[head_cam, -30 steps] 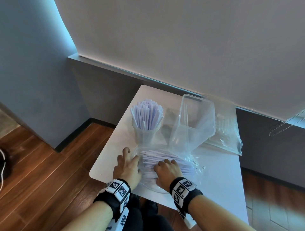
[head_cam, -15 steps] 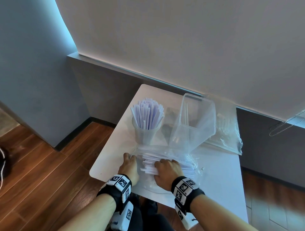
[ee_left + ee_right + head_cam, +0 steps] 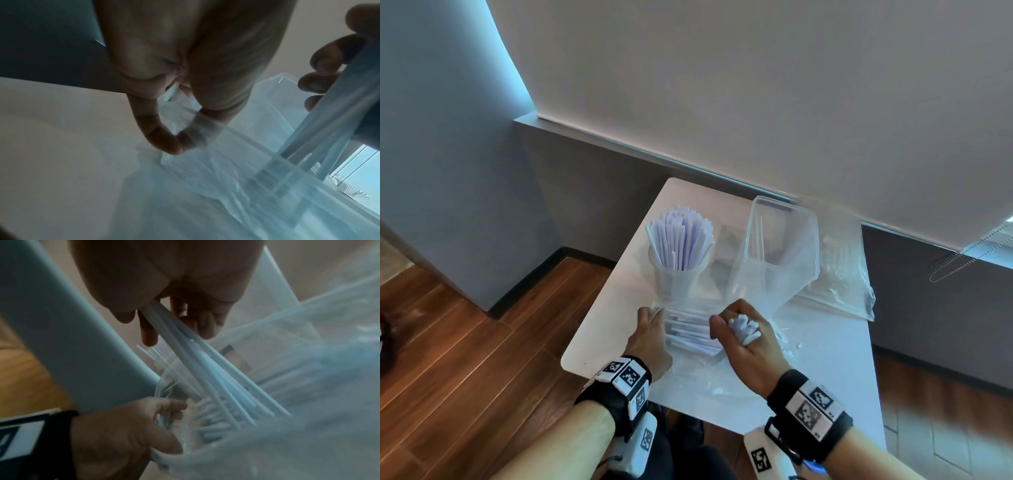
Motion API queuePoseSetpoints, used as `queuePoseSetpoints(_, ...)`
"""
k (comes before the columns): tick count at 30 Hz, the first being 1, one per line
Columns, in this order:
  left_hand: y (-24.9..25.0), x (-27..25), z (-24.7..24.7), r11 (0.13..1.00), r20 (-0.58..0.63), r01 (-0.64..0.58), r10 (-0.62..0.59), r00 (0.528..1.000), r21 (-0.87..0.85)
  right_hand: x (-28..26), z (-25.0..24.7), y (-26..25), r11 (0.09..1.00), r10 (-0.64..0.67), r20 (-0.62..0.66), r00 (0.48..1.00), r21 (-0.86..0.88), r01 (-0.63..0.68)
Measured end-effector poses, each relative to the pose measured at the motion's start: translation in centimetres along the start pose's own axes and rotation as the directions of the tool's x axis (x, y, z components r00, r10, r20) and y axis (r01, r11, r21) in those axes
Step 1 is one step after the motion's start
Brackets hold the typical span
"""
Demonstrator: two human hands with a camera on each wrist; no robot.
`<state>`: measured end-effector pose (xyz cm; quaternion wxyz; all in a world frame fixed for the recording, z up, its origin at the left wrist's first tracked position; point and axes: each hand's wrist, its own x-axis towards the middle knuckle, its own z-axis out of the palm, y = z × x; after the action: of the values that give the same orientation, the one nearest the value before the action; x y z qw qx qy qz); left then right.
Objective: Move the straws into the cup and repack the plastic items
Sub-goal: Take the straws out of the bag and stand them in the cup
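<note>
table (image 3: 599,308): cup (image 3: 678,281) packed with straws, box (image 3: 779,253) beside | bag (image 3: 698,373) mouth pinched by left hand (image 3: 650,337) | straw bunch (image 3: 743,328) gripped by right hand (image 3: 751,353) | wristband text unreadable

The contents of the far bag (image 3: 839,274) were too blurred behind the clear box (image 3: 777,253) to name. The right hand (image 3: 748,346) hid the lower length of its straw bundle (image 3: 743,327). The left hand's fingertips (image 3: 650,317) disappeared under crinkled plastic.
</note>
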<state>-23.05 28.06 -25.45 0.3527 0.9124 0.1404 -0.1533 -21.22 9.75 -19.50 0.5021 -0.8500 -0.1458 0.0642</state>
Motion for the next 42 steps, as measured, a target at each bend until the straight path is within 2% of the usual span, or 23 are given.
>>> queuePoseSetpoints(3,0.1,-0.1,-0.1,1.000,0.009,-0.001,0.001,1.000,-0.002,-0.3,0.3,0.7,0.991,0.117,-0.028,0.993,0.064,-0.115)
queuePoseSetpoints(5,0.2,-0.2,-0.2,1.000,0.024,-0.004,0.004,1.000,-0.006,-0.4,0.4,1.6,0.977,0.209,-0.005,0.978,0.053,-0.208)
queuePoseSetpoints(7,0.2,-0.2,-0.3,1.000,0.025,-0.006,0.006,1.000,-0.007,-0.3,0.1,1.8,0.970,0.241,0.022,0.970,0.030,-0.242)
queuePoseSetpoints(11,0.3,-0.3,-0.4,1.000,0.013,-0.001,0.000,1.000,0.016,-0.2,-0.6,0.9,0.981,0.195,0.161,0.967,-0.048,-0.190)
queuePoseSetpoints(17,0.4,-0.3,-0.5,0.999,0.019,-0.013,0.013,1.000,0.029,0.4,-0.8,2.0,0.962,0.227,0.209,0.951,-0.198,-0.187)
queuePoseSetpoints(21,0.2,-0.2,-0.4,0.999,0.023,-0.008,0.008,1.000,0.033,1.0,-1.1,1.2,0.911,0.204,0.310,0.929,-0.408,-0.064)
queuePoseSetpoints(24,0.0,0.0,-0.3,1.000,0.021,0.005,-0.005,1.000,0.028,1.8,-2.1,0.1,0.912,0.233,0.361,0.903,-0.404,-0.074)
queuePoseSetpoints(26,0.0,0.0,-0.2,1.000,0.013,0.011,-0.011,1.000,0.025,3.0,-3.3,-2.4,0.926,0.170,0.389,0.906,-0.377,-0.012)
queuePoseSetpoints(29,-0.1,0.0,-0.1,0.999,-0.009,-0.023,0.023,1.000,0.035,5.9,-5.1,-7.7,0.958,-0.037,0.406,0.913,-0.245,0.148)
queuePoseSetpoints(31,-0.2,0.0,0.0,0.998,-0.015,-0.049,0.050,0.999,0.042,8.1,-6.2,-10.6,0.956,-0.127,0.363,0.923,-0.204,0.212)
queuePoseSetpoints(34,-0.2,0.1,0.0,0.998,-0.019,-0.052,0.053,0.998,0.047,11.8,-7.1,-12.9,0.938,-0.201,0.229,0.952,-0.234,0.254)
queuePoseSetpoints(36,-0.1,0.1,0.0,0.997,-0.027,-0.052,0.053,0.998,0.050,14.0,-6.7,-13.3,0.941,-0.186,0.212,0.959,-0.243,0.236)
queuePoseSetpoints(40,0.0,0.1,-0.1,0.997,-0.032,-0.065,0.066,0.997,0.039,16.2,-4.4,-12.1,0.904,-0.046,0.340,0.939,-0.386,0.184)
queuePoseSetpoints(42,0.0,0.1,0.0,0.997,-0.032,-0.068,0.069,0.997,0.038,16.8,-3.7,-11.1,0.884,-0.022,0.330,0.944,-0.434,0.173)
